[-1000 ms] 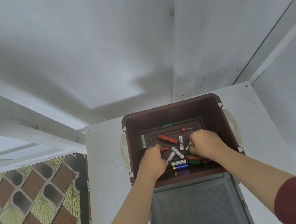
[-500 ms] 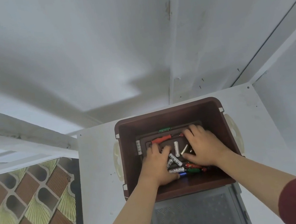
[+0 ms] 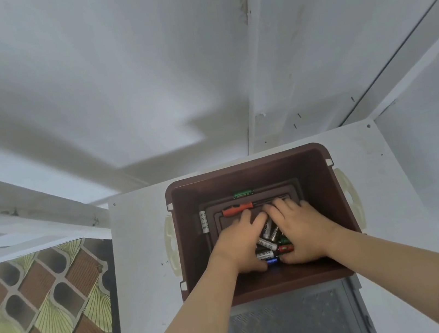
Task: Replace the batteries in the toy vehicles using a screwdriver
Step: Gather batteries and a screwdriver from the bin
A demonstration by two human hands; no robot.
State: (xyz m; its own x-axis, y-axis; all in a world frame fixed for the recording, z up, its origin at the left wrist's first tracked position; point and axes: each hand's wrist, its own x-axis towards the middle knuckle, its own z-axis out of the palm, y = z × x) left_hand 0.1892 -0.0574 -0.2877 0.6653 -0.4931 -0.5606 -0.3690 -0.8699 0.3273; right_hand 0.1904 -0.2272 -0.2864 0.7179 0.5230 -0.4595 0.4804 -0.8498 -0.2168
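Head view. Both grips are down inside the brown bin [image 3: 260, 289]. My left grip [image 3: 239, 245] and right grip [image 3: 299, 232] are released, palms down and fingers mostly straight. They cup a loose heap of batteries [image 3: 270, 237] between them, and neither grasps anything that I can see. The orange screwdriver [image 3: 238, 209] lies flat on the bin floor just beyond my left fingertips, untouched. No toy vehicle is in view.

Risks:
- The batteries are round and slick, so scooping with flat fingers could let some roll out under my palms into the corners.
- The cells look like mixed kinds, so I might take the wrong ones.
- The deep walls crowd my wrists, so lifting a handful could clip the rim and spill.

Around:
- A lone battery [image 3: 203, 222] lies apart by the left wall.
- A small green thing [image 3: 242, 193] sits at the far wall; I cannot tell what it is.
- Red and green bits are half hidden under my right grip.
- A grey panel [image 3: 289, 325] touches the bin's near side.
- The white worktop [image 3: 142, 250] carries the bin.
- The patterned floor [image 3: 39, 304] lies off to the left.
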